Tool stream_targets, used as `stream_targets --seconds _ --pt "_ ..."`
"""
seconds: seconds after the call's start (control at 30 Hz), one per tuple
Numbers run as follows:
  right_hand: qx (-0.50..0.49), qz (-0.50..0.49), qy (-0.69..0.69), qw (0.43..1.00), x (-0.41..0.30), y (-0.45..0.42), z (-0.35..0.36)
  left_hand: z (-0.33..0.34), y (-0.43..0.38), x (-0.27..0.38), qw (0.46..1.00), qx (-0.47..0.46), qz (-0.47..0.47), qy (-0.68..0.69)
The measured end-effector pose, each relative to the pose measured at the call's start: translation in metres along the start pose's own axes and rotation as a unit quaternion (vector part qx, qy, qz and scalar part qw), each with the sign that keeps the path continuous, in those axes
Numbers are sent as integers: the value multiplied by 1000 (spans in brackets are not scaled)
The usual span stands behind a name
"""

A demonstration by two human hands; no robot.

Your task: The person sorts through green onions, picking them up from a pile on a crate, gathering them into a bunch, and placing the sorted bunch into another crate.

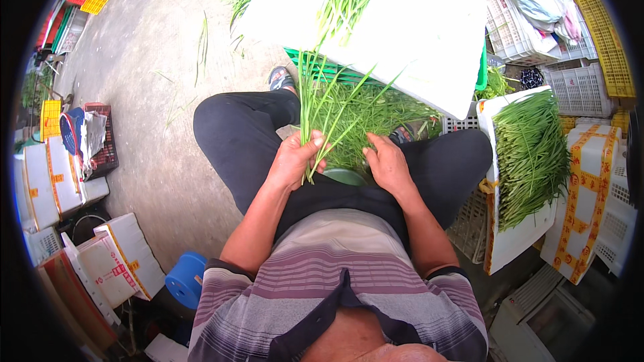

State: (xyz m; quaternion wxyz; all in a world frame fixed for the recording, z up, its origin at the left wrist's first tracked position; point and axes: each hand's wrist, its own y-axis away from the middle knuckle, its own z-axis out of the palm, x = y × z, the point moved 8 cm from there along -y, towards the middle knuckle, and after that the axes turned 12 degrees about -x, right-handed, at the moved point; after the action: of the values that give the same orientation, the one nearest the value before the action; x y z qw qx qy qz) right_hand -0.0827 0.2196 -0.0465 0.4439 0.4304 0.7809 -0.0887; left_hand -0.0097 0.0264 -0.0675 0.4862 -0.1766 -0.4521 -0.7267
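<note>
A small fanned bunch of green leafy stalks (312,105), like garlic chives, is held in my left hand (298,157), its pale cut ends pointing down towards my lap. To the right of it, my right hand (386,163) has thumb and forefinger apart, with nothing seen between them. Beneath and beyond both hands lies a heap of loose green blades (347,136) between my knees. A white foam board (427,25) rests on a green plastic crate (327,70) in front of me, bearing another bunch of stalks (347,0).
At my right, a white foam lid (520,246) carries a thick pile of green stalks (528,161). Beyond stand taped foam boxes (586,201) and white plastic crates (578,88). At left are a blue plastic stool (186,280), more foam boxes (43,186) and scattered blades (202,48) on the concrete floor.
</note>
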Motion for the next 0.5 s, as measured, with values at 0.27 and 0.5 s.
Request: stream_targets --seconds 0.27,0.5 --pt "-14 -86 -202 975 -37 -20 14 12 -1 3 999 -30 -11 -7" --pt "-26 -53 -148 987 -33 -15 12 7 0 -3 999 -20 -21 20"
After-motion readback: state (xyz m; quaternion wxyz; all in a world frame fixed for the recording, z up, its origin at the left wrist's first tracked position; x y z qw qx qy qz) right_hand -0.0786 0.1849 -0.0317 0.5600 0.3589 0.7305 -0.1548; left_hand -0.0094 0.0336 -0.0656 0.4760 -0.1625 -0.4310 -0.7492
